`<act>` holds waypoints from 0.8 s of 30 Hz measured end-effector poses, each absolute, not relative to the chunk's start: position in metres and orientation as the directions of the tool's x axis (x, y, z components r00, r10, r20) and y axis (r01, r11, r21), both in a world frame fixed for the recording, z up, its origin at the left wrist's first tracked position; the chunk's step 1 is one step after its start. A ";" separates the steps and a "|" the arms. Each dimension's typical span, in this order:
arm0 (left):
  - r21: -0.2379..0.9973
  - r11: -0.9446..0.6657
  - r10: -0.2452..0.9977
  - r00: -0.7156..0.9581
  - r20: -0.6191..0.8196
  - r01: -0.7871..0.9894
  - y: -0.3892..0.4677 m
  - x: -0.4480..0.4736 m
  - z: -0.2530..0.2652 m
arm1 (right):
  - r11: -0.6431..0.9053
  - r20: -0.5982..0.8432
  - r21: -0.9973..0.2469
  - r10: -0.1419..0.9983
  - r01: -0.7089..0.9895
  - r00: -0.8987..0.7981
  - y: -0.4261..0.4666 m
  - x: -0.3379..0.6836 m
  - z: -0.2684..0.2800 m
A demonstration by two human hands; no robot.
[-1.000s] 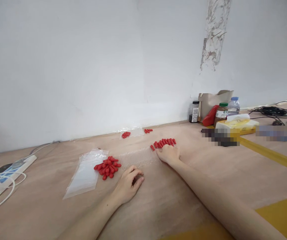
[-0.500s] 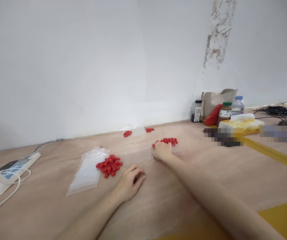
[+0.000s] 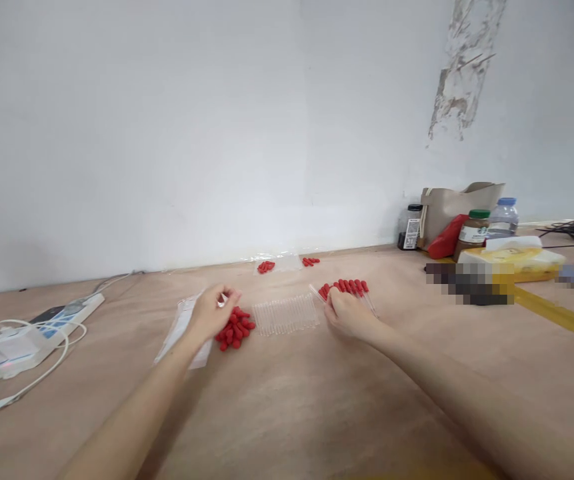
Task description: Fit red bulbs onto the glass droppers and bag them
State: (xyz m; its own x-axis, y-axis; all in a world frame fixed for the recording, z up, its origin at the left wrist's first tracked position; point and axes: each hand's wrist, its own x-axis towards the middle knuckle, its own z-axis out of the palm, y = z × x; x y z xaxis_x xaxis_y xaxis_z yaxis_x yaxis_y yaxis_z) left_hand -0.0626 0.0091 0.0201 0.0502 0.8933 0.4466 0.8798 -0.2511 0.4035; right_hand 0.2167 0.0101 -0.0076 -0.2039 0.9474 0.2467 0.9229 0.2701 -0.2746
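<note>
My left hand (image 3: 211, 309) hovers at the left edge of a pile of red rubber bulbs (image 3: 235, 331); its fingers are curved and apart, with nothing visible in them. A clear, thin tube (image 3: 317, 292) sticks out of my right hand (image 3: 349, 313), whose thumb and fingers are pinched on it. Between the hands lies a row of clear thin tubes (image 3: 285, 315), side by side. Just behind my right hand, several red-bulbed droppers (image 3: 351, 287) rest in a row, partly covered by the hand. Under my left forearm are clear plastic bags (image 3: 199, 360).
Near the wall, small groups of red bulbs (image 3: 266, 267) lie by clear plastic film (image 3: 287, 262). A power strip with white cables (image 3: 41, 343) is at the left. Jars, a water bottle (image 3: 504, 217), a beige bag (image 3: 459, 207) and a tissue pack (image 3: 517, 260) stand at the right.
My left hand has risen from the tabletop and moved left to the red bulbs. My right hand has drawn back slightly from the row, now with a clear tube in it. The view has shifted slightly.
</note>
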 end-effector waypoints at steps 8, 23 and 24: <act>0.221 -0.266 0.964 0.258 0.066 0.938 0.057 -0.088 0.037 | 0.688 0.594 -0.314 0.680 0.654 -0.430 -0.027 0.250 -0.047; 0.144 -0.209 0.948 0.236 -0.212 0.967 0.076 -0.064 0.041 | 0.700 0.597 -0.346 0.678 0.625 -0.428 -0.026 0.251 -0.048; 0.153 -0.220 0.951 0.247 -0.188 0.963 0.075 -0.065 0.044 | 0.692 0.594 -0.361 0.687 0.625 -0.418 -0.026 0.251 -0.049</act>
